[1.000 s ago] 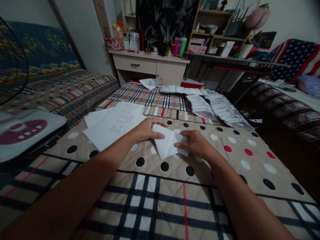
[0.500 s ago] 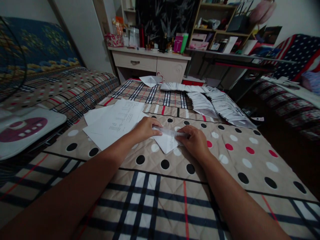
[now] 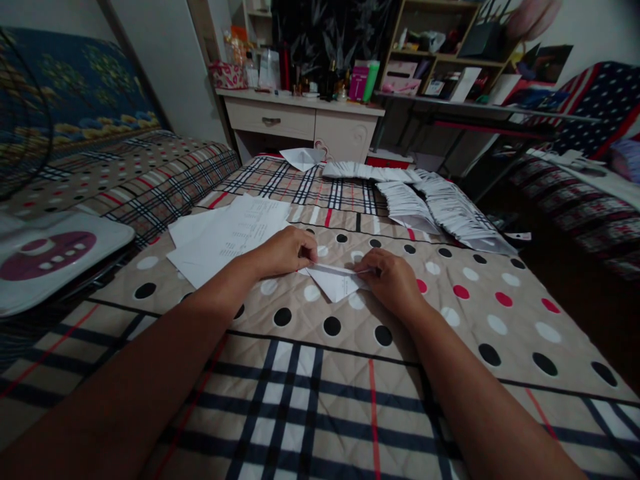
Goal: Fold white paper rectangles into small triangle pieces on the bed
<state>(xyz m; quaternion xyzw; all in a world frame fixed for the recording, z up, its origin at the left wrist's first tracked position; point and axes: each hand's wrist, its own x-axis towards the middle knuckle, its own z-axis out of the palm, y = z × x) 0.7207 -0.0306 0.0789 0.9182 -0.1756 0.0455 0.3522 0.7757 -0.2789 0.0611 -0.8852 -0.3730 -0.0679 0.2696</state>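
A sheet of white paper [image 3: 334, 283], folded to a downward-pointing triangle with a narrow strip turned over along its top edge, is between my hands just above the bedspread. My left hand [image 3: 290, 252] pinches the left end of that strip. At the right end, my right hand [image 3: 385, 275] grips the paper between thumb and fingers. Faint print shows on the folded face. Close by my left forearm lies a loose pile of printed sheets [image 3: 233, 230].
The quilted bedspread [image 3: 320, 387] has dots and plaid. Rows of folded white papers [image 3: 457, 210] lie at the far right, with another folded paper [image 3: 302, 159] at the far edge. A white plastic table [image 3: 113, 233] stands left; a dresser [image 3: 295, 123] stands behind.
The top strip of the paper has been folded over narrower and flatter. My left hand has shifted slightly left, its fingers now curled in a pinch. The view has tilted a little.
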